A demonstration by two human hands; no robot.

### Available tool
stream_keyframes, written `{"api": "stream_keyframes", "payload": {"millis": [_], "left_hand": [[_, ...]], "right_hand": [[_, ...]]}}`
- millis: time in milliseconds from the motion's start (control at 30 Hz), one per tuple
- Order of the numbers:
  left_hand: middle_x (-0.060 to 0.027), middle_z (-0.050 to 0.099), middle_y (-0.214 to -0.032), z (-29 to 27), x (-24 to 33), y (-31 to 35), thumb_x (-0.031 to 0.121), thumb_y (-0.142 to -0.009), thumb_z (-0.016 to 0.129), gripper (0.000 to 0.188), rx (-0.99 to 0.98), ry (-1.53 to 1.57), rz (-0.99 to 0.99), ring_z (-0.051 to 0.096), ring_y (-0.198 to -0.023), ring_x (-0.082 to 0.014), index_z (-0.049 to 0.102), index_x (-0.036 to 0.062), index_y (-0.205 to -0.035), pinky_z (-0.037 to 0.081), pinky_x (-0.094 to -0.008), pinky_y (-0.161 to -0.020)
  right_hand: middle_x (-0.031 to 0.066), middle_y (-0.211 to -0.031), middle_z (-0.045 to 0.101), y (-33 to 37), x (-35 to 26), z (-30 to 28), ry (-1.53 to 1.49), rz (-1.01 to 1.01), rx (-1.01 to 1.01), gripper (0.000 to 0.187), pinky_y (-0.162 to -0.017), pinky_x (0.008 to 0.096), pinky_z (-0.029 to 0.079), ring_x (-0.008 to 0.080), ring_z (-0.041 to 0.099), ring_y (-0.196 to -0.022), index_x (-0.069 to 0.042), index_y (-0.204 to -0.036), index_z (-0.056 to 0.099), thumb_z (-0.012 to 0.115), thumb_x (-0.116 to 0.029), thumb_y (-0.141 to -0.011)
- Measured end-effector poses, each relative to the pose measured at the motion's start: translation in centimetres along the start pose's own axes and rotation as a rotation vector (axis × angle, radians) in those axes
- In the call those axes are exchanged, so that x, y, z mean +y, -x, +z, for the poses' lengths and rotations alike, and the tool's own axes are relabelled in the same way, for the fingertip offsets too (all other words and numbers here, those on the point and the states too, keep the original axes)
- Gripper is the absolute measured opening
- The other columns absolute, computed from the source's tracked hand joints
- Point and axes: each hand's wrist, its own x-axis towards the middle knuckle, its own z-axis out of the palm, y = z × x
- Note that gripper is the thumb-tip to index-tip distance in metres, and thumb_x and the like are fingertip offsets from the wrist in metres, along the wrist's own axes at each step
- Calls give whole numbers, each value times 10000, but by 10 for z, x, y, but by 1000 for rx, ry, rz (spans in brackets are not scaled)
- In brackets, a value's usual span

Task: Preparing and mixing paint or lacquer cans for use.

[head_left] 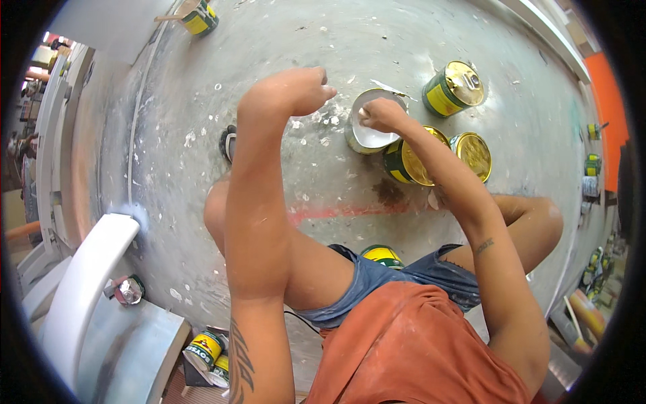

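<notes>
I am squatting over a paint-spattered concrete floor (pixel 202 87). My right hand (pixel 382 114) is clenched over an open can (pixel 367 138) of white paint, with its fingertips down inside the can near the rim. What they grip, if anything, is hidden. My left hand (pixel 306 89) is a closed fist above the floor, just left of that can, and nothing shows in it. Three sealed green-and-yellow cans with gold lids stand to the right: one at the back (pixel 454 87) and two side by side (pixel 410 161) (pixel 474 155) under my right forearm.
Another can (pixel 382 254) sits between my legs. A can with a stick (pixel 198 17) stands far back left. A curved white furniture part (pixel 87 283) and a small power tool (pixel 128 289) lie at the left, more cans (pixel 205 347) below. A sandal (pixel 229 143) lies by my knee.
</notes>
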Motion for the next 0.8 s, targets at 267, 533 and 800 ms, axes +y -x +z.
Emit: {"api": "stream_keyframes", "payload": {"millis": [267, 533, 800], "left_hand": [[-186, 633, -1362, -4, 5, 10, 418, -1033, 505, 486, -9, 45, -21, 594, -1253, -362, 591, 85, -1376, 466, -465, -1034], [-170, 621, -1381, 1, 1, -3, 405, -1033, 518, 486, -62, 39, -44, 581, -1273, -352, 569, 88, -1397, 483, -499, -1005], [-153, 609, -1402, 0, 2, -3, 399, -1031, 532, 482, -53, 46, -85, 582, -1278, -345, 566, 93, -1403, 488, -504, -1024]], "right_hand": [[205, -914, 711, 9, 18, -24, 237, 58, 20, 251, -808, 468, 540, 385, 691, -921, -12, -880, 698, 654, -256, -842], [218, -790, 684, 15, 21, -9, 66, -155, -1, 327, -710, 524, 515, 422, 659, -770, -2, -779, 668, 664, -325, -826], [219, -764, 675, 5, 20, -18, 170, -348, 464, 358, -705, 524, 519, 433, 655, -749, 5, -797, 668, 662, -350, -839]]}}
